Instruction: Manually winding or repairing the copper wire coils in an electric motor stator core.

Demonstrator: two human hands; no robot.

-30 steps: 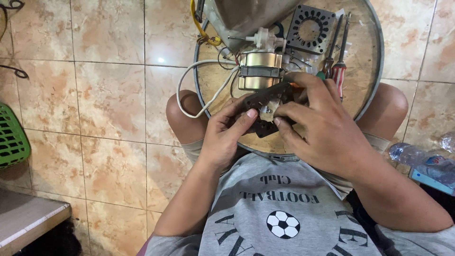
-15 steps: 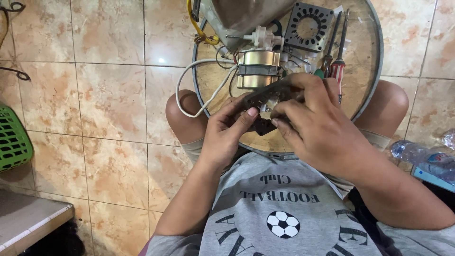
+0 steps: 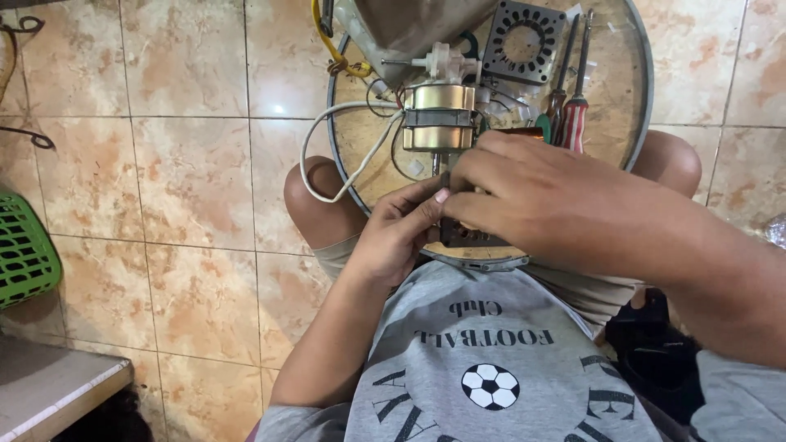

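Green basket [image 3: 24, 250]: far left edge of view, on the tiled floor, well apart from the work.
White cable [image 3: 327, 155]: loops off the left rim of the round tray and runs back to the motor.
Round tray [image 3: 639, 106]: serves as the surface, resting across the person's knees; metal rim, wooden-looking bed.
Left hand [image 3: 397, 233]: at the near rim of the tray, fingers curled shut on the left end of a small dark part.
Small dark part [image 3: 471, 237]: pinched between both hands at the near edge of the tray, mostly hidden; its kind cannot be told.
Motor [image 3: 438, 119]: brass-coloured, just beyond the hands, upright shaft and white plastic gear at its far side.
Right hand [image 3: 540, 200]: arched over the part from the right, fingers bent down onto it; grip closed as far as shows.
Black vented plate [image 3: 524, 41]: far side of tray.
Screwdrivers [image 3: 573, 115]: right of the motor, lying side by side.
Step in hand: judged a fine two-handed fitting or freeing of the held part.
Next move calls for: steady pinch, small fingertip force, part kept over the tray.
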